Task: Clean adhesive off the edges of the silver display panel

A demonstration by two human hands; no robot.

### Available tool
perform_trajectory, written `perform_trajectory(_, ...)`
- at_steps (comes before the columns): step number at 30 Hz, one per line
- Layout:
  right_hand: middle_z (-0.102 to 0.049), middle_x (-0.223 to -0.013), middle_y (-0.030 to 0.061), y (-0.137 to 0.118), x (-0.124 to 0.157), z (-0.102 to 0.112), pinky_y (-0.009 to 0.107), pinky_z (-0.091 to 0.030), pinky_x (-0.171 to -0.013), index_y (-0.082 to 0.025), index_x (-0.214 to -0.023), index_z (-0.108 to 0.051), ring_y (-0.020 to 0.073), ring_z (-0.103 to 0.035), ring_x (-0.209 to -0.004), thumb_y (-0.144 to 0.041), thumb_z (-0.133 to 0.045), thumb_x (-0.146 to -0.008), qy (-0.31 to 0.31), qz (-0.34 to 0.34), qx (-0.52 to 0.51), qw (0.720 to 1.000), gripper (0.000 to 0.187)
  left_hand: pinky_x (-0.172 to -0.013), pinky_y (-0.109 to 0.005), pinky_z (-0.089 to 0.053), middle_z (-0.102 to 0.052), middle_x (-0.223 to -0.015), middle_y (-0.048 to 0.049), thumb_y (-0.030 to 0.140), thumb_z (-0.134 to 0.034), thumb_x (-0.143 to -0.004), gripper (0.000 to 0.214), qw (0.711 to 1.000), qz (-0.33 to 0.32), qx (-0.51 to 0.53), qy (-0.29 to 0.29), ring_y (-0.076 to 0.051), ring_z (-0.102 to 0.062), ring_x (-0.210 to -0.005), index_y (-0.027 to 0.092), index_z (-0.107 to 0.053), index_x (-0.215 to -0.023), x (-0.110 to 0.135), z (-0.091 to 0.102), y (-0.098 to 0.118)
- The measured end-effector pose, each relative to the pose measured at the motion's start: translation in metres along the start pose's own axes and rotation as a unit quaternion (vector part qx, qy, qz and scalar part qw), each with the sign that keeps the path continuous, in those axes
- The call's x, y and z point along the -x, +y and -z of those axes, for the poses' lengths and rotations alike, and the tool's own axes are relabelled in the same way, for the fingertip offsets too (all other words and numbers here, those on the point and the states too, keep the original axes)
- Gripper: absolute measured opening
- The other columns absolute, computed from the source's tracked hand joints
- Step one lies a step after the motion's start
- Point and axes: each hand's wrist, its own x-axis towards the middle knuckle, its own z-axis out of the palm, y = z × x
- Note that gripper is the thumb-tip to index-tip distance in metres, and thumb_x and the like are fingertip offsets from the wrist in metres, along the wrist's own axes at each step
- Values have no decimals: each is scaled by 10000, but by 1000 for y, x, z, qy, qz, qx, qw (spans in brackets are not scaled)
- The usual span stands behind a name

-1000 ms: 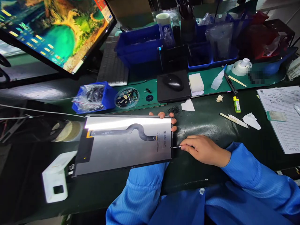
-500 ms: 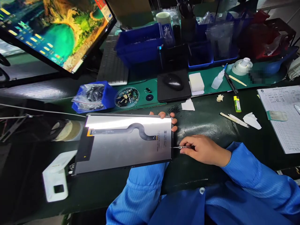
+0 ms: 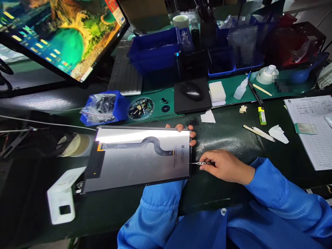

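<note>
A flat display panel, silver-backed with a curved dark ribbon cable, rests on my left hand. Its fingertips wrap over the far and right edges; the palm is hidden beneath the panel. My right hand pinches metal tweezers, whose tips reach the panel's right edge. Whether the tips grip anything there is too small to tell. Printed text and a small code mark the panel's right end.
Behind the panel lie a round dish of small parts, a blue bin, and a mouse. To the right are a lighter, wooden sticks, a dropper bottle and papers. A white bracket stands left.
The tweezers have turned slightly in my right hand, showing more of their holed side. The panel and my left hand stay in place.
</note>
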Motion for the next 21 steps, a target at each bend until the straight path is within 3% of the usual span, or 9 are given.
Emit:
perform_trajectory(5, -761, -963, 30, 0, -1, 0, 315, -487, -799, -217, -1039, -774, 178, -695, -875, -243, -613, -1077, 3, 33, 31, 999, 167, -754, -351, -596, -640, -1160, -70, 528, -728, -937, 315, 1000, 4, -2, -6, -213, -635, -921, 215, -696, -926, -1, -1, 1)
perform_trajectory(9, -777, -947, 12, -3, -1, 1, 304, -496, -787, -228, -1071, -758, 180, -712, -876, -249, -738, -1000, 3, -8, -6, 1000, 77, -670, -346, -582, -631, -1139, -71, 568, -719, -920, 331, 1000, 7, -16, 25, -214, -639, -867, 240, -683, -905, -1, -2, 1)
perform_trajectory(12, -773, -966, 15, -2, -1, 1, 307, -497, -806, -226, -1060, -758, 179, -704, -885, -223, -748, -987, 6, 14, 7, 1000, 73, -659, -345, -585, -620, -1136, -67, 594, -726, -901, 349, 999, 1, -29, 44, -206, -644, -844, 249, -683, -882, -2, 0, 1)
perform_trajectory(17, -765, -934, 17, 0, -2, 1, 315, -474, -792, -227, -1024, -770, 176, -687, -855, -244, -614, -1077, 0, 25, 45, 999, 165, -681, -338, -587, -632, -1140, -73, 587, -723, -914, 349, 999, 0, -25, 35, -216, -640, -885, 240, -685, -897, -2, 0, 1)
perform_trajectory(21, -781, -933, 6, -2, -2, 1, 291, -482, -761, -224, -1073, -759, 171, -703, -843, -235, -751, -991, 1, -14, -6, 1000, 84, -693, -350, -594, -634, -1135, -76, 558, -733, -914, 328, 1000, 4, -16, 25, -220, -641, -884, 233, -687, -905, -1, -2, 1)
